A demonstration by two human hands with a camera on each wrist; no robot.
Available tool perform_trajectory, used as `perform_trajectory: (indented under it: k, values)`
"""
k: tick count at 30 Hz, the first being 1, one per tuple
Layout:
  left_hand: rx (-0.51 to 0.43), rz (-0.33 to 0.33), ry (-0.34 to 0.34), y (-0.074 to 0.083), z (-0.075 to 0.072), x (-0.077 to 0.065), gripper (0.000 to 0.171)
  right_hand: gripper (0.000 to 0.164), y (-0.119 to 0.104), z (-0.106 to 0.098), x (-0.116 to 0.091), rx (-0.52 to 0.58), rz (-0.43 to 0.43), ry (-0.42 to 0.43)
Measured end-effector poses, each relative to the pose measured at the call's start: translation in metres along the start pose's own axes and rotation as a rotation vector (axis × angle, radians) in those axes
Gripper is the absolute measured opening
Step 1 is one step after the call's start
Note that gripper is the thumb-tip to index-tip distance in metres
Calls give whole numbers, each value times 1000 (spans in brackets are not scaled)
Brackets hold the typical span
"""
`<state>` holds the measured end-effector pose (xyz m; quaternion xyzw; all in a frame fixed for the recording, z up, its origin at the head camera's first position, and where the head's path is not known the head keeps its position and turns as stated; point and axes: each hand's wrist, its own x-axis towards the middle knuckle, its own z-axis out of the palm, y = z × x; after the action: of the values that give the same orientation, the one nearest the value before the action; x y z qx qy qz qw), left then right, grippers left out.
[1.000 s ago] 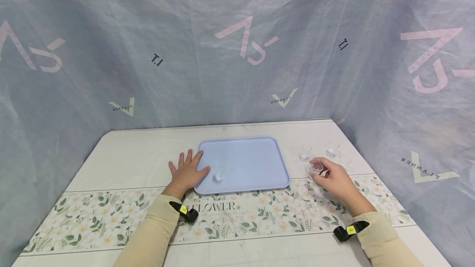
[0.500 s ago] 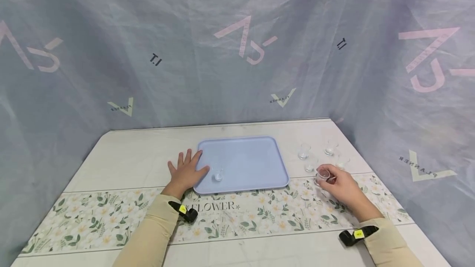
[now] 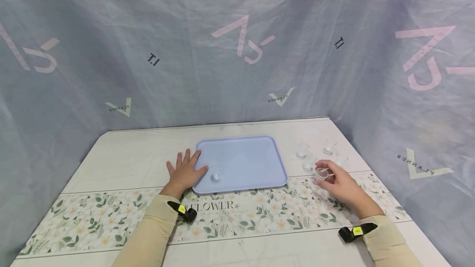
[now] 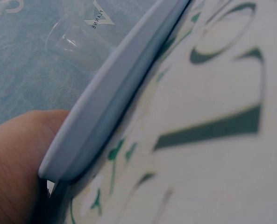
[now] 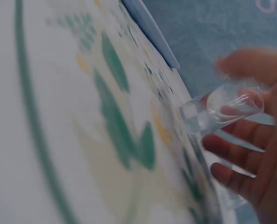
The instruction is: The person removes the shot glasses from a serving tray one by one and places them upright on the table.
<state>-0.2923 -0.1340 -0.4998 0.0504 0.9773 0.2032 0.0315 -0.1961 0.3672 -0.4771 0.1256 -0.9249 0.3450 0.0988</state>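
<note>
In the head view my left hand (image 3: 185, 172) lies with spread fingers at the left edge of the pale blue tray (image 3: 243, 162). On that tray, near the left hand's thumb, stands a clear shot glass (image 3: 217, 172). My right hand (image 3: 339, 182) is around another clear shot glass (image 3: 320, 176), which stands on the flowered strip. The right wrist view shows the blurred thumb (image 5: 255, 65) lifted at the upper side of this shot glass (image 5: 222, 107), with the fingers loosely spread behind and below it.
Several more clear shot glasses, among them one to the left (image 3: 302, 151) and one at the back (image 3: 328, 147), stand right of the tray. A white tablecloth (image 3: 141, 151) with a flowered band covers the table. Grey-blue curtains (image 3: 185, 73) close off the back and sides.
My right hand has moved right and slightly nearer with a shot glass, leaving another shot glass visible behind it. Its fingers have since loosened from the glass. The left hand stays put.
</note>
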Motion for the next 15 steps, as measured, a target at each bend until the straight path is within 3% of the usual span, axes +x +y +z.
perform_trajectory:
  k: [4,7,11,15]
  values:
    - [2,3,2,-1,-1,1,81,38,-13,-7,12,-34,-120,137]
    - [-3,3,2,-2,-1,0,80,40,-26,-8,25,-85,-157,191]
    - [-10,1,-3,-1,0,0,80,41,-46,1,48,-103,-175,201]
    - [-17,4,2,-2,1,0,80,43,-70,22,70,-40,-224,161]
